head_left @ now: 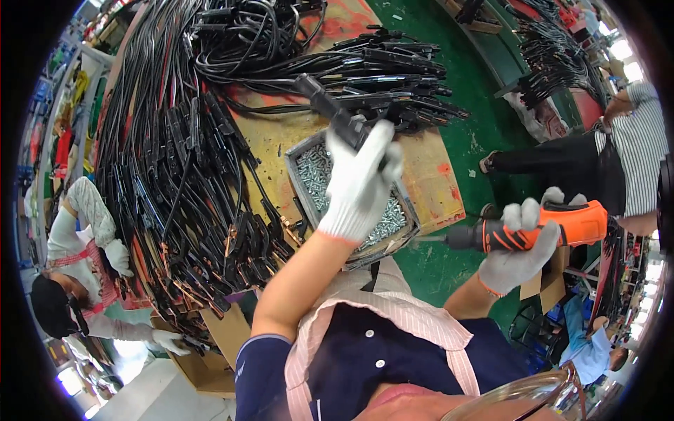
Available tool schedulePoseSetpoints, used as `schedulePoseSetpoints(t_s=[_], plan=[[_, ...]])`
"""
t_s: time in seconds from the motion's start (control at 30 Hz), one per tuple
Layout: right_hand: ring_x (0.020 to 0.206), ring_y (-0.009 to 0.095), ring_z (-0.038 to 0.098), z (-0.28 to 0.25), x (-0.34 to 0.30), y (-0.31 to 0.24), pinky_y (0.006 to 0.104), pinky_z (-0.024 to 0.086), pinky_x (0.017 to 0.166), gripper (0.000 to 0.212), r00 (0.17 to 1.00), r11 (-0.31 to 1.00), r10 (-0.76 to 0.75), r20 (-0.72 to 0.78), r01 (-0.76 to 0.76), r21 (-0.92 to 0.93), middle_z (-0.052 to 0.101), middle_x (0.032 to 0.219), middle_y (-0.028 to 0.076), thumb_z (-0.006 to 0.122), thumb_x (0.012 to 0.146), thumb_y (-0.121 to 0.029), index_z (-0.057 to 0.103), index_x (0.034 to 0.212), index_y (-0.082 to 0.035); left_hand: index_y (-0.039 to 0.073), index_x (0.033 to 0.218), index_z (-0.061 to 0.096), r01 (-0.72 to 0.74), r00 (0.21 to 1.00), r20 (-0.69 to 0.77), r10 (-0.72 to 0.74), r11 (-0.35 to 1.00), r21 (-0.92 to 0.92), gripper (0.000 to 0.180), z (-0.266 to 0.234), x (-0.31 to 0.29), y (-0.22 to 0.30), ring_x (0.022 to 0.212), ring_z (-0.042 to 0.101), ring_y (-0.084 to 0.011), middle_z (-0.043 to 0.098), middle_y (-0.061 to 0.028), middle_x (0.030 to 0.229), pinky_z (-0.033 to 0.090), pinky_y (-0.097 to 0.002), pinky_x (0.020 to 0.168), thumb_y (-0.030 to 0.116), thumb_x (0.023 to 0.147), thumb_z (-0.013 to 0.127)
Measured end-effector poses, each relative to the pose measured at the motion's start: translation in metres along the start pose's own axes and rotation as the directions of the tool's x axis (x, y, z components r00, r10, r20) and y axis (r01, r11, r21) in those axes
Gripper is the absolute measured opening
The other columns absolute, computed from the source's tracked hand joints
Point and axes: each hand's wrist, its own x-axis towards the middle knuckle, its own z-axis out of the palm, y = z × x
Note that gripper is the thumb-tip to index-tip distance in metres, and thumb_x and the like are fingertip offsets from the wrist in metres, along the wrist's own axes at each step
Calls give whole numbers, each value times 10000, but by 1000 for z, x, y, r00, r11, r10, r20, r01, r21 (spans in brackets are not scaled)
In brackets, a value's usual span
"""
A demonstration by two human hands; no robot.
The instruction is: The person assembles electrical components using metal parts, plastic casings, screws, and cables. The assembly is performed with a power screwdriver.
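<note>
My left hand (359, 179), in a white knit glove, is closed round a black plastic handle (324, 102). It is raised over a grey tray (293, 175) holding many small silver screws (314, 172). The handle slants up and to the left, and its lower end is hidden by my fingers. On the right, my right hand (523, 252), also gloved, grips an orange and black power screwdriver (584, 223). The tool's bit (430, 239) points left, close to the tray's right corner and apart from the handle.
Bundles of black cables with handles (189, 168) cover the table's left side, some with copper ends. More handles (393, 70) lie beyond the tray. A co-worker's gloved hand (118, 257) is at the left, above a cardboard box (217, 372). Another person (632, 147) stands at right.
</note>
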Motion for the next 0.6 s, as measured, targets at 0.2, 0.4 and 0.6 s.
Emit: schedulePoseSetpoints(t_s=[0.2, 0.4, 0.6], plan=[[763, 149, 544, -18, -22, -1, 296, 502, 606, 543, 958, 953, 274, -86, -282, -108, 514, 1146, 85, 619, 947, -258, 335, 1396, -145, 66, 1381, 243, 147, 988, 50, -145, 987, -58, 710, 32, 92, -37, 881, 592, -225, 535, -114, 1093, 522, -395, 784, 21, 827, 684], [768, 169, 602, 6, -31, 61, 314, 526, 634, 869, 826, 703, 563, -41, -504, -503, 499, 1176, 151, 599, 838, -38, 77, 1529, -121, 20, 1434, 309, -264, 925, 362, 114, 878, 399, 684, -3, -4, -6, 1077, 562, -194, 526, -148, 1267, 466, -321, 923, 100, 855, 663], [1125, 322, 536, 13, -41, 147, 373, 438, 950, 788, 593, 483, 692, 412, 44, -875, 486, 1291, 216, 680, 872, -273, 251, 1494, -50, 14, 1187, 600, -344, 841, 228, 491, 160, 925, 364, -104, -96, 98, 878, 632, -132, 666, -80, 980, 508, -274, 795, 69, 838, 688]])
